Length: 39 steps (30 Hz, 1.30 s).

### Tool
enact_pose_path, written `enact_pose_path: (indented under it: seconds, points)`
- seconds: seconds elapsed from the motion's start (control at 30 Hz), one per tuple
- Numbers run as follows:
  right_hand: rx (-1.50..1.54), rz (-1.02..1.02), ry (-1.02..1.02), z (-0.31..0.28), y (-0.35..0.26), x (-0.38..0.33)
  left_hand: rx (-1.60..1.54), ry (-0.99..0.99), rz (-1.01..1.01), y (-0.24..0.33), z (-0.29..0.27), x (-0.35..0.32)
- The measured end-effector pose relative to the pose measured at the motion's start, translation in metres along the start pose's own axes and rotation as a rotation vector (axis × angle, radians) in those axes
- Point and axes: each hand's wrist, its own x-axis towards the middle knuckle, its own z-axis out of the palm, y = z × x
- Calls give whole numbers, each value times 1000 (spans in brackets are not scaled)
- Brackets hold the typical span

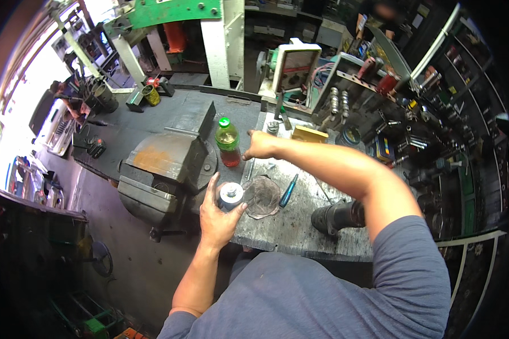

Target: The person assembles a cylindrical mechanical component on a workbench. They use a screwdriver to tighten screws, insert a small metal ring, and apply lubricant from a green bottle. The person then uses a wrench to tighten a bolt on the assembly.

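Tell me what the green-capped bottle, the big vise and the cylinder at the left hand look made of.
Bottle: probably glossy, see-through plastic; red shows through below. Vise: likely metal, dull grey with a rust-brown patch. Cylinder: top seems bright, smooth metal; sides unclear.

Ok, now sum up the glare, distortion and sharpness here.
Head view: the bright opening at left blows out to white; head view: the pale rail at lower right bends with the fisheye, and the corners go black; head view: the right-hand shelves sit in dim light; head view: the green-capped bottle looks reasonably sharp.
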Motion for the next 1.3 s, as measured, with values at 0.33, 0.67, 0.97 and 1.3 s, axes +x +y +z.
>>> enact_pose_path:
  seconds: [0.33, 0.67, 0.97, 1.3]
  points:
    - [1552, -165, -397, -101, 69, -303, -581, -411, 255, 148, 130, 49]
    - [2340, -733, 492, -4, 185, -407, -71, -907, 413, 207, 318, 12]
    - [2156, -58, 773, 92, 293, -418, 858, -1399, 348, 167, 335, 55]
    - [1817, 200, 1057, 124, 264, -387, 612, -1459, 244, 123, 324, 74]
